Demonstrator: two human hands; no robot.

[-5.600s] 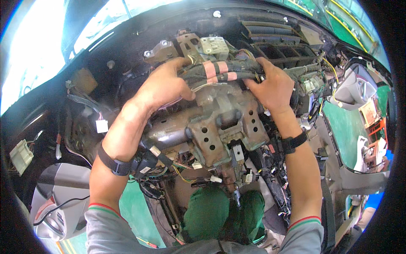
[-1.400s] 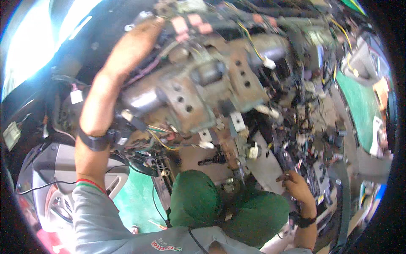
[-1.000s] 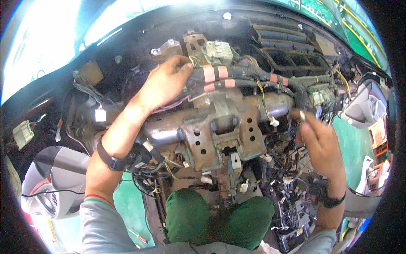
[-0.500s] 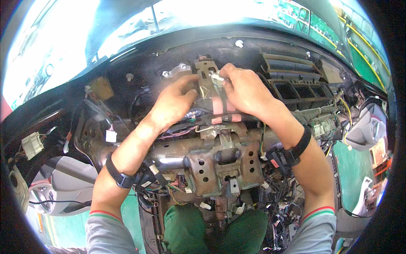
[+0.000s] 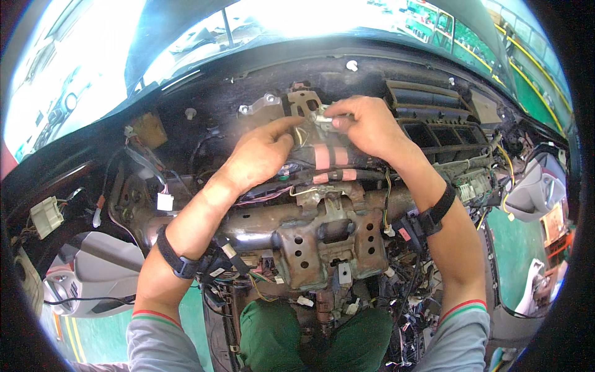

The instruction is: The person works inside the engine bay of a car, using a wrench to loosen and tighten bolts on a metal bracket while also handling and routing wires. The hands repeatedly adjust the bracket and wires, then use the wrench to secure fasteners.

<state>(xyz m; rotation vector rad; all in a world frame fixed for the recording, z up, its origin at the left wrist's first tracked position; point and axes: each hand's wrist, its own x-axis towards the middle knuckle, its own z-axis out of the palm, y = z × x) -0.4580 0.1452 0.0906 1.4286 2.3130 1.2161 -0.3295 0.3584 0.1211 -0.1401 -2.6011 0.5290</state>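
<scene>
Two bare hands: the left hand (image 5: pixel 260 155), index finger extended, hold unclear; the right hand (image 5: pixel 375 129), thumb and forefinger nearly together at a whitish plastic connector block (image 5: pixel 323 123) beyond a pink-taped black wire bundle (image 5: pixel 330 157), grip uncertain. Connector handling seems in hand, calling for precise fingertips.

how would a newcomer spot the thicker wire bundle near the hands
Find the thick metal bar running across the stripped dashboard. Above its middle, below the right hand, lies the thicker wire bundle. Its wide pink tape sets it apart from the thinner pink-taped bundle just below.
</scene>
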